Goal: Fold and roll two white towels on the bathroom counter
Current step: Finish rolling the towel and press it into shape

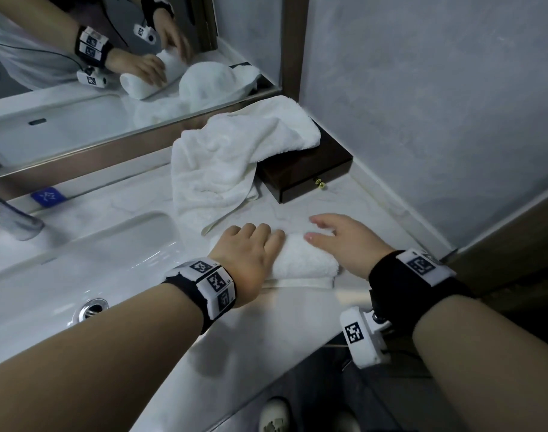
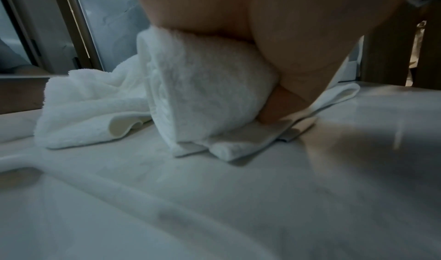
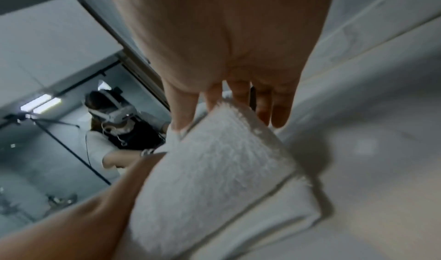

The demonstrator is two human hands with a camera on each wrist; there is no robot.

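Note:
A white towel, rolled into a thick roll (image 1: 302, 258), lies on the marble counter (image 1: 266, 322) right of the sink. My left hand (image 1: 250, 247) curls over the roll's left end; in the left wrist view its thumb (image 2: 279, 105) tucks against the roll (image 2: 210, 94). My right hand (image 1: 338, 238) lies with straight fingers (image 3: 279, 109) on the right end of the roll (image 3: 214, 169). A flat tail (image 1: 297, 282) of this towel sticks out at the near side. The second white towel (image 1: 232, 163) lies unfolded and crumpled behind, draped partly over a dark box.
The dark wooden box (image 1: 310, 173) with a brass knob stands in the back right corner against the wall. A white sink basin (image 1: 79, 260) with a drain and a faucet (image 1: 10, 219) lies to the left. A mirror (image 1: 94, 73) runs along the back.

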